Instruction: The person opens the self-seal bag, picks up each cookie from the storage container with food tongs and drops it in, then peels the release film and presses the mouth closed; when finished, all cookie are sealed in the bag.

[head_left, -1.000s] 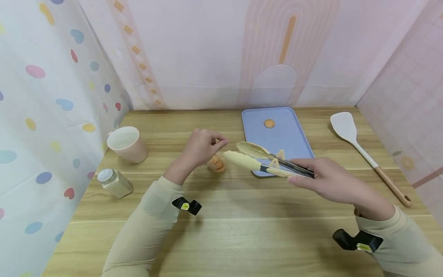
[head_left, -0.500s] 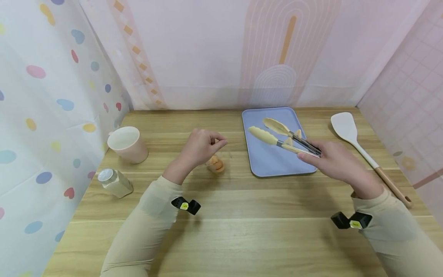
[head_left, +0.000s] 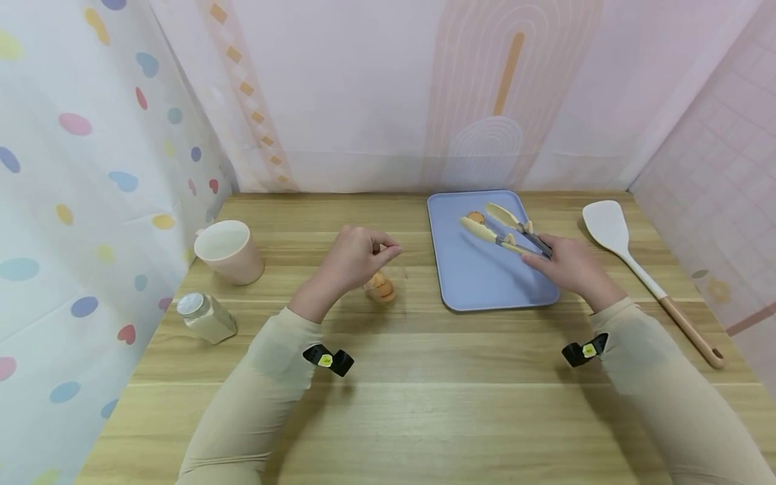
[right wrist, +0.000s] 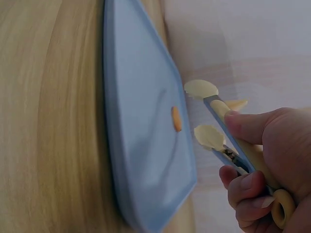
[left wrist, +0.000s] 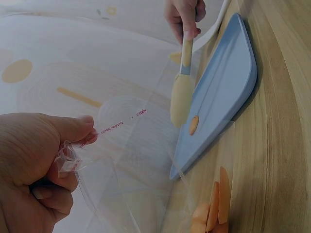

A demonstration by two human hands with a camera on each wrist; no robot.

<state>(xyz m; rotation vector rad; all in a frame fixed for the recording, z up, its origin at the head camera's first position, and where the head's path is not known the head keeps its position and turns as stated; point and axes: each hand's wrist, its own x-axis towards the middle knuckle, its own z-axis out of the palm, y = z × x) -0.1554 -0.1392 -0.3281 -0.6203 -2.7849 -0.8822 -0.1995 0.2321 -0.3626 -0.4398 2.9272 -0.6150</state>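
Note:
My left hand (head_left: pixel 358 257) pinches the top edge of a clear plastic bag (left wrist: pixel 114 170), which stands over the table left of the tray. Several orange-brown cookies (left wrist: pixel 223 194) lie at the bottom of the bag. My right hand (head_left: pixel 572 268) holds cream-tipped kitchen tongs (head_left: pixel 479 230) above the blue tray (head_left: pixel 473 283). The tips of the tongs are spread apart with nothing between them. A single round cookie (right wrist: pixel 176 119) lies on the far part of the tray, just below the tips; in the head view the tongs partly cover it.
On the left of the wooden table stand a pink mug (head_left: pixel 230 252) and a white-lidded jar (head_left: pixel 209 319). A white spatula (head_left: pixel 608 229) with a wooden handle lies to the right of the tray. Patterned curtains (head_left: pixel 364 87) hang behind the table and along its sides.
My right hand has carried the open tongs away from the bag, forward and right, to over the cookie on the tray. My left hand stays at the bag's edge.

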